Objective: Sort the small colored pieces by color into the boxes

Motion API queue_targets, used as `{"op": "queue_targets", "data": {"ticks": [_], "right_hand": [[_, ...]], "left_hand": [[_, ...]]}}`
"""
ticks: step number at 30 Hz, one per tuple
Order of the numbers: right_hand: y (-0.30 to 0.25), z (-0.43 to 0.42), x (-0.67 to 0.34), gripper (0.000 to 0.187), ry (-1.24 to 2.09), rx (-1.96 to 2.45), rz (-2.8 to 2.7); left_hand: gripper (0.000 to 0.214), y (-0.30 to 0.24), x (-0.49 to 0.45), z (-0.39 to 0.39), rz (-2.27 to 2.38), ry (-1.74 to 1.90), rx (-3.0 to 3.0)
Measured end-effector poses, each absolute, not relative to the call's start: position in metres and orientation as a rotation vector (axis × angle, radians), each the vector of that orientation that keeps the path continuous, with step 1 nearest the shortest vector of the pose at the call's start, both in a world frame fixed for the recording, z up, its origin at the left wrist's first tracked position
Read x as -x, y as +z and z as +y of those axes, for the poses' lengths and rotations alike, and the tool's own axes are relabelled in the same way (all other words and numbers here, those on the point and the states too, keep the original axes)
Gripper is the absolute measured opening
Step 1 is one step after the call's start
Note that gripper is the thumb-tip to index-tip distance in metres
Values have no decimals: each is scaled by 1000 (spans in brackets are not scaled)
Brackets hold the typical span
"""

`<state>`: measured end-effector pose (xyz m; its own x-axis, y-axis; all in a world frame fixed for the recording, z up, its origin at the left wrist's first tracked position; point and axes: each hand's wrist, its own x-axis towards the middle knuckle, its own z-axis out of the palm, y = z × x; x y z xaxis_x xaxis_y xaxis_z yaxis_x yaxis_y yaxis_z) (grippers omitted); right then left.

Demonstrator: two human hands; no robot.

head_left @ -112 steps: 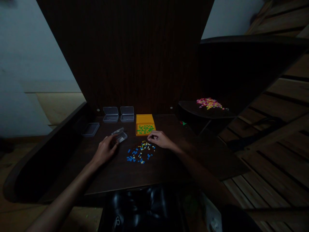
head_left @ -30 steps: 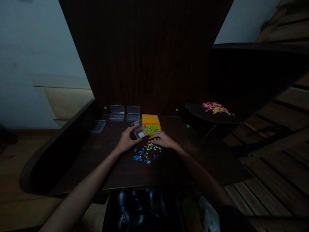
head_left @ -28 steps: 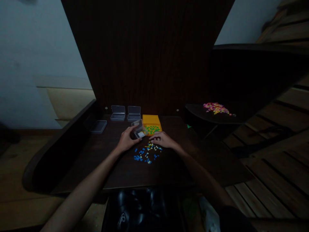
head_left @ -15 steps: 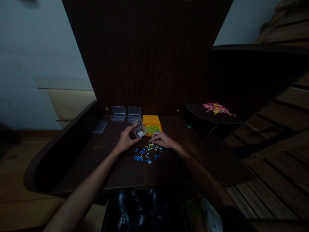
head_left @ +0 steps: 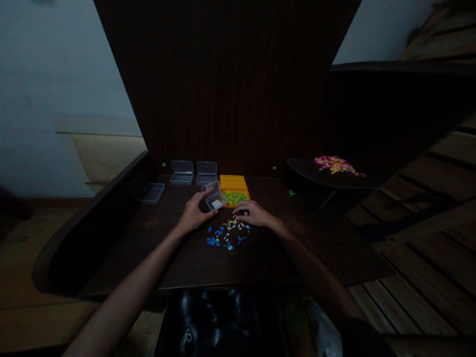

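My left hand (head_left: 193,215) is closed round a small clear plastic box (head_left: 213,197) with its lid up and something white inside, held just above the dark table (head_left: 186,258). My right hand (head_left: 253,214) rests at the far edge of a scatter of small blue, yellow and white pieces (head_left: 226,234); its fingers are curled together over them, and whether they pinch a piece is too dim to see. Right behind both hands sits an orange box (head_left: 232,190) holding green pieces.
Two clear lidded boxes (head_left: 193,171) stand by the dark back panel, and a further clear box (head_left: 151,193) lies at the left. A pile of pink and yellow pieces (head_left: 334,164) sits on a side shelf at the right. Wooden slats run along the right.
Since 3.7 s ago my left hand has carried the clear box from the table's left-middle up beside the orange box. In the last second both hands have barely moved.
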<state>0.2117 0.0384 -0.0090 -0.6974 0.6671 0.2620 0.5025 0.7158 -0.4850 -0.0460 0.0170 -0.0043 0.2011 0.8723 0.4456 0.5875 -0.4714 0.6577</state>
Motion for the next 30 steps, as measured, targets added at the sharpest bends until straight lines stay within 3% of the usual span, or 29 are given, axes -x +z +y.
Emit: {"op": "queue_targets", "data": {"ticks": [14,24,30], "right_hand": [[-14,39,-206,10,526,917,-2505],[-18,33,-206,14,385,1030,-2527],[4,33,-215,9,453,965,-2219]], "left_hand": [[65,-7,44,16,1340,1090,-2178],[64,-6,43,14,1324,1070,-2199],[63,-4,38,12,1300,1067,-2212]]}}
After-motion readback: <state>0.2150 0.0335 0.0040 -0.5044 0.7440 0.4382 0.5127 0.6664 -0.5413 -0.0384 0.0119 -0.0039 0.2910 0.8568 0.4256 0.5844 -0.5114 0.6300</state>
